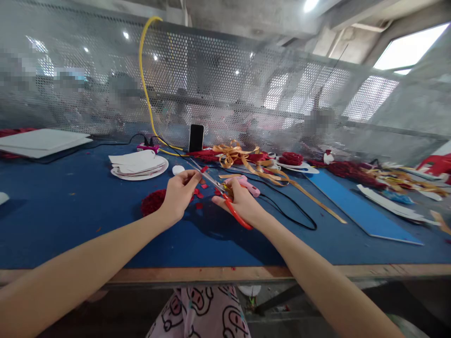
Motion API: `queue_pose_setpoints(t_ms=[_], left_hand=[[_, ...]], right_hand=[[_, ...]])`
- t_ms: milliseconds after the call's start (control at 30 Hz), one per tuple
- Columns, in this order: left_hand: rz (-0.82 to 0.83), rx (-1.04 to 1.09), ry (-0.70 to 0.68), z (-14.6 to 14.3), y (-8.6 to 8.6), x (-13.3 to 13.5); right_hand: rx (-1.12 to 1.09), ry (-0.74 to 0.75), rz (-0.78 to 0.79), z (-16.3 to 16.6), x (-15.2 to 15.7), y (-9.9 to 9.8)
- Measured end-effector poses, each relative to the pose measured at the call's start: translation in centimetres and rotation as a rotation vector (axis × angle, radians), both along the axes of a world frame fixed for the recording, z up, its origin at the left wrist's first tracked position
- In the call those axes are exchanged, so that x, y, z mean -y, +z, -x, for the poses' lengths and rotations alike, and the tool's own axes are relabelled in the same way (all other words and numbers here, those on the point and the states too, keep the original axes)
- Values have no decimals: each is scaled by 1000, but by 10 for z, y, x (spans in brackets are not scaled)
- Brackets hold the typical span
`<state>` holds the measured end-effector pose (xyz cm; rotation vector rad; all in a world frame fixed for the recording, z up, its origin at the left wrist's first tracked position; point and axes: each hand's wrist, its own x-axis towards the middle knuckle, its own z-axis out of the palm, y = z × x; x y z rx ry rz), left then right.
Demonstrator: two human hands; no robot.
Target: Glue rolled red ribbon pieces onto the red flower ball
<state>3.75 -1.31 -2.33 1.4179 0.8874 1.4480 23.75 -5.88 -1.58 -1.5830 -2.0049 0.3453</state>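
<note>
My right hand (244, 203) grips a pair of scissors (233, 212) by the orange-red handles. The blades are parted and point up and left, toward my left hand (180, 195). That hand is closed in a pinch on a small red strip (204, 169), whose end shows at the blades. Several red scraps (199, 205) lie on the blue tabletop below. Beside my left wrist is a dark red fluffy bundle (152, 203). A pink glue gun (251, 186) lies just behind my right hand, its black cord looping to the right.
White cut sheets (139, 164) are stacked at left, near a white disc (178, 169). A phone (196, 137) stands against the perforated metal screen (225, 84). Tangled gold ribbon (234, 155) lies behind the glue gun. At right are a blue board (355, 206) and white strips (391, 205).
</note>
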Motion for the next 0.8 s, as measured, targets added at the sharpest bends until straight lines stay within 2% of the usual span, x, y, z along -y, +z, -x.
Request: queue_pose_setpoints(t_ms=[333, 800], left_hand=[[16, -10, -36, 0, 2, 4], [33, 50, -15, -2, 2, 4]], right_hand=[[-31, 4, -7, -1, 2, 1], [-16, -35, -31, -4, -1, 2]])
